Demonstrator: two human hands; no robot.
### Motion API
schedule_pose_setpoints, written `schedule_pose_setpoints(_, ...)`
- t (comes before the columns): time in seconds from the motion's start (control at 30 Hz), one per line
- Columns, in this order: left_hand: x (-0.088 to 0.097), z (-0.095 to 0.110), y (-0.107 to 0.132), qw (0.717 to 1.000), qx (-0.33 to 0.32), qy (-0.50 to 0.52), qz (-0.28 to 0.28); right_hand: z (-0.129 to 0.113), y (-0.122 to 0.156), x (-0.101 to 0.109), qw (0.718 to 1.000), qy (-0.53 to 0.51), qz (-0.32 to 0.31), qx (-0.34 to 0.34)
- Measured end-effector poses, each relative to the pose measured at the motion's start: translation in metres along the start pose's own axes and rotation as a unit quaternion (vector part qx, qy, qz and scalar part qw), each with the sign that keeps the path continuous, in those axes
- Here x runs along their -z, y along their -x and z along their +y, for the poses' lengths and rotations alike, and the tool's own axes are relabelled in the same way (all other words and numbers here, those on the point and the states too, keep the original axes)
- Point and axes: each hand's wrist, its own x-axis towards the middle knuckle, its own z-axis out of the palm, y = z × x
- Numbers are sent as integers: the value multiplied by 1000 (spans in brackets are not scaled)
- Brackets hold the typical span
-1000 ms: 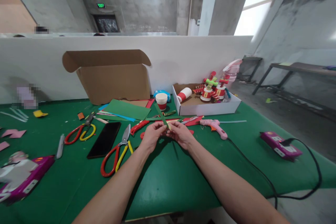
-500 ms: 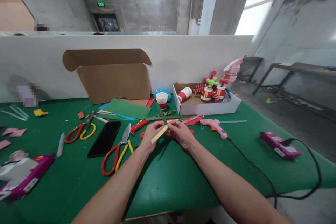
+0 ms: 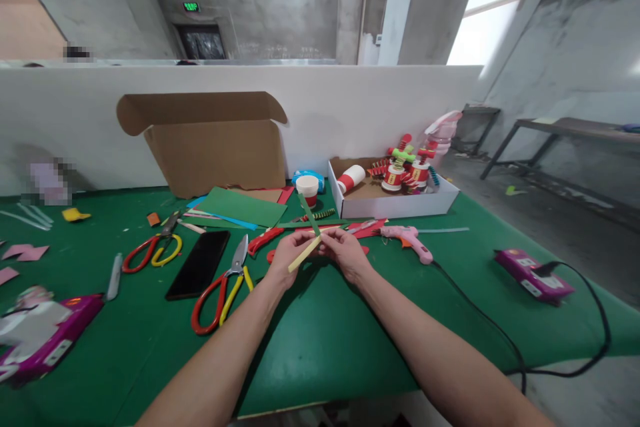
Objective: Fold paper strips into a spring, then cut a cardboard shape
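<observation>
My left hand [image 3: 286,259] and my right hand [image 3: 345,252] meet above the green table [image 3: 320,340], fingers pinched together. Between them they hold crossed paper strips: a pale yellow strip [image 3: 303,255] pointing down-left and a dark green strip [image 3: 309,212] sticking up and back. The joint where the strips cross is hidden by my fingertips. Red-and-yellow scissors [image 3: 220,290] lie just left of my left wrist, next to a black phone [image 3: 199,264]. A pink glue gun [image 3: 409,240] lies right of my right hand.
An open brown cardboard box [image 3: 210,143] stands at the back. A white box [image 3: 395,197] holds paper-cup crafts. Green and coloured paper sheets [image 3: 240,208], a second pair of scissors [image 3: 153,250], a small cup [image 3: 308,188], pink-purple devices [image 3: 534,275] [image 3: 43,340] and a black cable [image 3: 565,363] lie around.
A pale yellow strip has swung out down-left from between my hands. Both hands stay close together in the same spot.
</observation>
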Motion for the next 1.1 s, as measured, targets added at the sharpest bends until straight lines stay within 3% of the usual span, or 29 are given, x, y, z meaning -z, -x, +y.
schedule_pose_setpoints(0.4,2,-3,-3,1000,-7,-9,1,-1,1,-2,999,39,9,37)
schedule_pose_setpoints(0.73,-1,-5,4,998,-48,-38,-25,3,-5,0,998,-6,39,40)
schedule_pose_setpoints(1.1,-1,-2,0,998,-44,-33,24,1,1,-4,996,55,12,63)
